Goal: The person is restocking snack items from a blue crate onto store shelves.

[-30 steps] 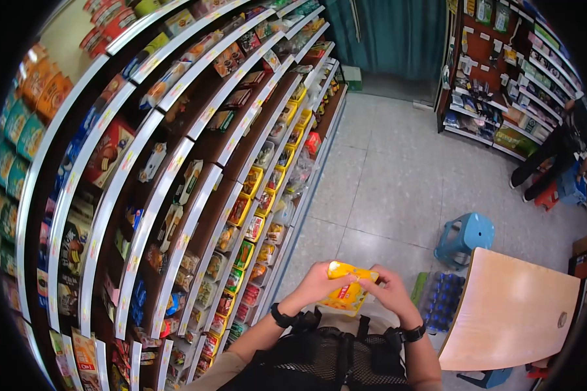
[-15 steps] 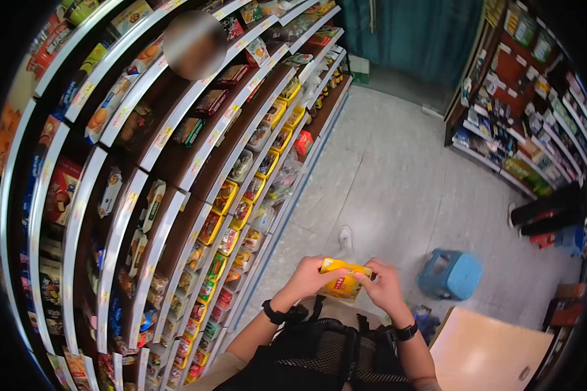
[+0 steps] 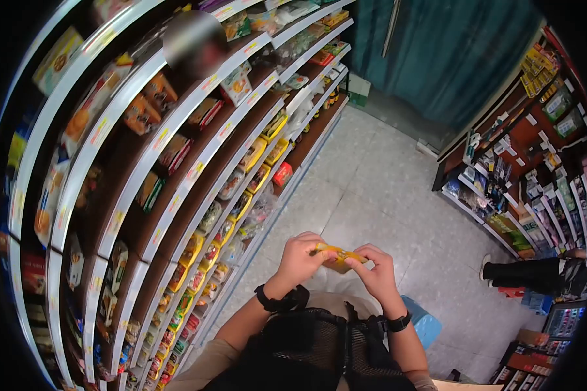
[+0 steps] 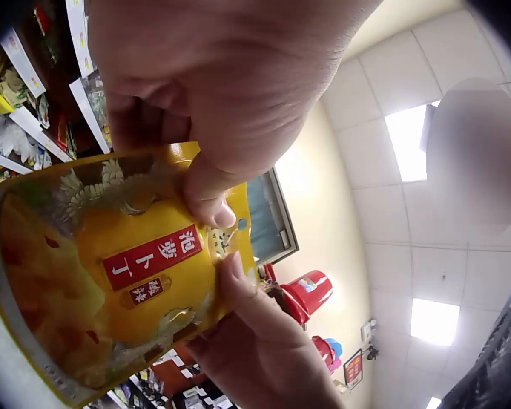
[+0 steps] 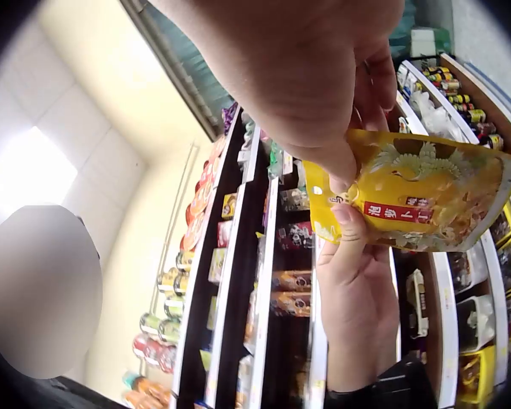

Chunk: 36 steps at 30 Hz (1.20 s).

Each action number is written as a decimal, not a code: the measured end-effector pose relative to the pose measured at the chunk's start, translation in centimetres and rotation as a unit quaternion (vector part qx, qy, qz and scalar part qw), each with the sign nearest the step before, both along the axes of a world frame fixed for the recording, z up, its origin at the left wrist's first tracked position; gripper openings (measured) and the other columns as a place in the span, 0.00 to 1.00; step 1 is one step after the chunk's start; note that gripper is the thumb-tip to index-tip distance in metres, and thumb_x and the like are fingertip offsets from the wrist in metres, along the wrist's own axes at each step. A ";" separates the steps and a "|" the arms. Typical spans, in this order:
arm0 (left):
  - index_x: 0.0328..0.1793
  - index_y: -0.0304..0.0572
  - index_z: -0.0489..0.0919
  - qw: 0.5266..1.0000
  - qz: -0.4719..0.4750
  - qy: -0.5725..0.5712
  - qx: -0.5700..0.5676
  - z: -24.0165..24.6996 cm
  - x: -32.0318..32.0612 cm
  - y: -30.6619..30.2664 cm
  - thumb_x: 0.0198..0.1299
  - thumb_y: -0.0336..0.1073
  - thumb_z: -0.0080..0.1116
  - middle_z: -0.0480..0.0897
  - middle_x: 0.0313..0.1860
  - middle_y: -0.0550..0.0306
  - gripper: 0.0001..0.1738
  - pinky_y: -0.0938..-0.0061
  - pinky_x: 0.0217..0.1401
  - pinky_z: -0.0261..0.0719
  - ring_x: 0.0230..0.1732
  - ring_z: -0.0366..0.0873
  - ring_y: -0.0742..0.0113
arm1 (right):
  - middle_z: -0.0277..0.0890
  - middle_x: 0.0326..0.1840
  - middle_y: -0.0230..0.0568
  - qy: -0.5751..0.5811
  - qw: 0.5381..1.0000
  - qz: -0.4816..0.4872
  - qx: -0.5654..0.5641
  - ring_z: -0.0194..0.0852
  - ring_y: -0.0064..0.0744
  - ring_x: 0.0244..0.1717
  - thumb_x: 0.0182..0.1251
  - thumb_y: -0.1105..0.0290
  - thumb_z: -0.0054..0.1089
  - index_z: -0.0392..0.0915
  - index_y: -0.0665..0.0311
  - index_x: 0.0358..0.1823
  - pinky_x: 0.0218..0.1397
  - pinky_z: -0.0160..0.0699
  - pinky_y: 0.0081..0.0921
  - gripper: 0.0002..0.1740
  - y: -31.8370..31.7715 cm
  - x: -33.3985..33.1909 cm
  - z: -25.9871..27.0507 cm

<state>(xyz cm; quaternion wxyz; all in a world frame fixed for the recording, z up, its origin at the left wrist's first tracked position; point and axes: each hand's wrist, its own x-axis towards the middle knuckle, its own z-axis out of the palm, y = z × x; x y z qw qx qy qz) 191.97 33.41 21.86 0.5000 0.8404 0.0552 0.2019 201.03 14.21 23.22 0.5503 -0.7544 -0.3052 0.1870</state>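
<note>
A yellow pouch of pickled diced radish (image 3: pixel 338 262) is held between both hands in front of the body. In the left wrist view the pouch (image 4: pixel 145 264) shows its printed front with a red label. My left hand (image 3: pixel 301 259) pinches one side of its upper edge, thumb on the front. On the other side, my right hand (image 3: pixel 377 272) pinches the same edge, its thumb close to the left thumb. The right wrist view shows the pouch (image 5: pixel 434 192) with its wide bottom end turned away from the hands. Most fingers are hidden behind it.
Long snack shelves (image 3: pixel 195 169) run along the left, with yellow bins (image 3: pixel 244 199) on the lower tiers. A blue stool (image 3: pixel 424 322) stands close by my right arm. At right are another shelf rack (image 3: pixel 512 189) and a person (image 3: pixel 525 272); a green curtain (image 3: pixel 437 58) hangs behind.
The head view has turned, so shelves, stool and table have shifted; the table has nearly left the frame. The pouch has tipped, now seen nearly edge-on from above. Both hands still hold it.
</note>
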 end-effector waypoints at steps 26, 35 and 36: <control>0.50 0.34 0.83 0.859 0.249 0.010 -0.447 0.4 46.7 12.7 0.63 0.36 0.66 0.87 0.41 0.59 0.14 0.77 0.45 0.81 0.40 0.83 0.75 | 0.81 0.37 0.33 0.224 0.923 0.314 -0.008 0.76 0.16 0.38 0.71 0.68 0.60 0.75 0.65 0.46 0.42 0.72 0.18 0.09 16.6 53.3 -3.5; 0.58 0.39 0.79 0.793 0.259 0.060 -0.548 -6.5 52.3 21.9 0.67 0.43 0.62 0.84 0.51 0.59 0.20 0.75 0.56 0.77 0.52 0.80 0.73 | 0.80 0.32 0.34 0.321 0.903 0.282 -0.038 0.78 0.19 0.32 0.76 0.64 0.54 0.74 0.68 0.48 0.36 0.76 0.18 0.12 26.3 60.7 -10.4; 0.58 0.38 0.79 0.799 0.218 0.081 -0.555 -7.3 52.8 23.1 0.66 0.43 0.62 0.84 0.52 0.59 0.20 0.74 0.57 0.76 0.53 0.80 0.72 | 0.80 0.32 0.34 0.311 0.905 0.286 -0.041 0.78 0.19 0.32 0.76 0.64 0.54 0.74 0.68 0.48 0.36 0.76 0.18 0.12 27.5 61.3 -11.6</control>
